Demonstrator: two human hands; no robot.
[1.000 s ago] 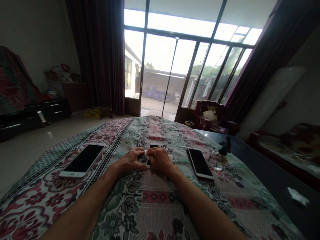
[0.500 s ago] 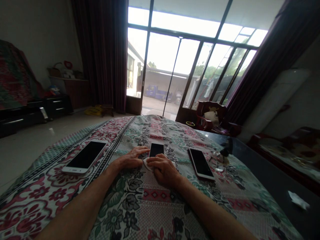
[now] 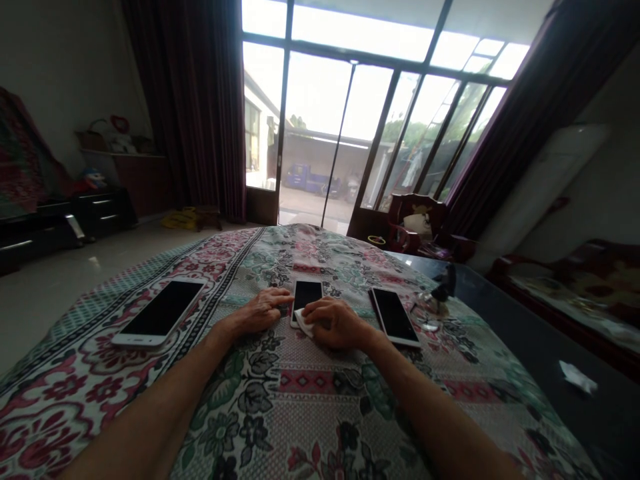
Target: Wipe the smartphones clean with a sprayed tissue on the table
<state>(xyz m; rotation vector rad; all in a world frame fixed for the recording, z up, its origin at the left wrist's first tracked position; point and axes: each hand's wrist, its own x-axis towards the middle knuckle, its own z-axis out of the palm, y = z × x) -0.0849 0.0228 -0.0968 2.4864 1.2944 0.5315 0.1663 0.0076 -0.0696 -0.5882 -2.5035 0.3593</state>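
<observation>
A white phone with a dark screen [image 3: 309,292] lies on the patterned cloth in front of me. My right hand [image 3: 337,322] presses a folded white wipe [image 3: 303,323] against its lower part, covering the lower right corner. From the other side, the outstretched index finger of my left hand [image 3: 263,310] touches the phone's left edge; its other fingers are loosely bent with nothing in them. Another white phone [image 3: 163,310] lies face up to the left. Right of my right hand lies a third phone [image 3: 395,317] with a white front.
A floral tablecloth [image 3: 310,427] covers the table. Beyond the third phone stand a clear glass item [image 3: 429,312] and a dark object [image 3: 443,287]. A crumpled white tissue [image 3: 577,377] rests on the dark tabletop [image 3: 530,353] at right. Wooden chairs and glass doors are farther back.
My right hand with the wipe has shifted right over the phone, baring its lower left corner. My left hand has drawn slightly back, its index finger at the edge. The view has moved a little.
</observation>
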